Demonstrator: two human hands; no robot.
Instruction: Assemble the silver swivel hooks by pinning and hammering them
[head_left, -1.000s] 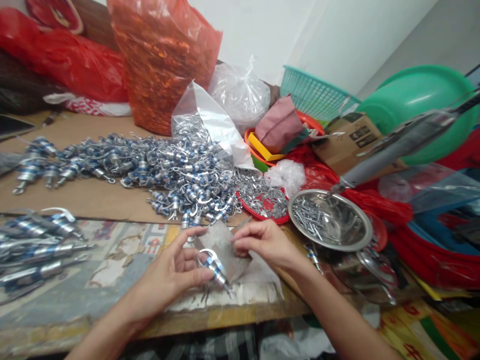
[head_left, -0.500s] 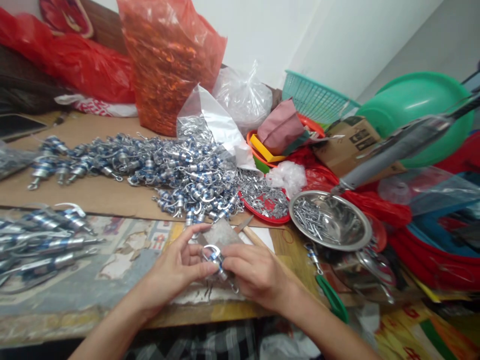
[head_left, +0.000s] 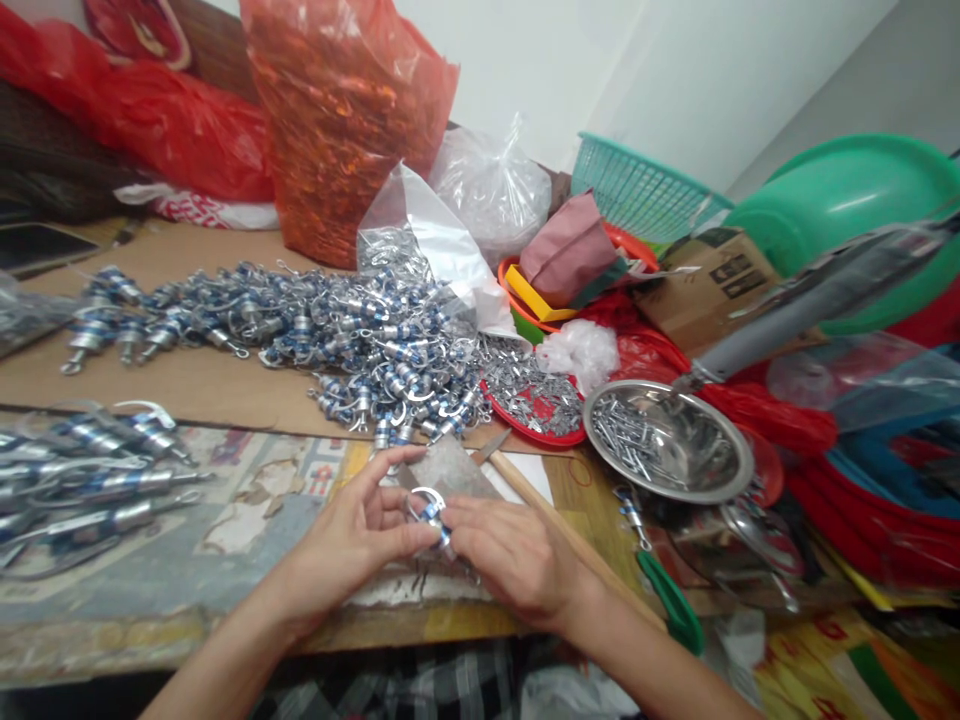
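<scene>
Both hands pinch one small blue-and-silver metal clip (head_left: 429, 512) over the tabletop (head_left: 247, 500): left hand (head_left: 352, 545) fingers closed on its loop, right hand (head_left: 510, 560) gripping its lower end.

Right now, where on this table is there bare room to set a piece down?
Bare brown board lies between the long pile of blue-and-silver fittings and the smaller heap. The worn mat left of the left hand is also open. Right of the right hand, the steel bowl and red tray crowd everything.
</scene>
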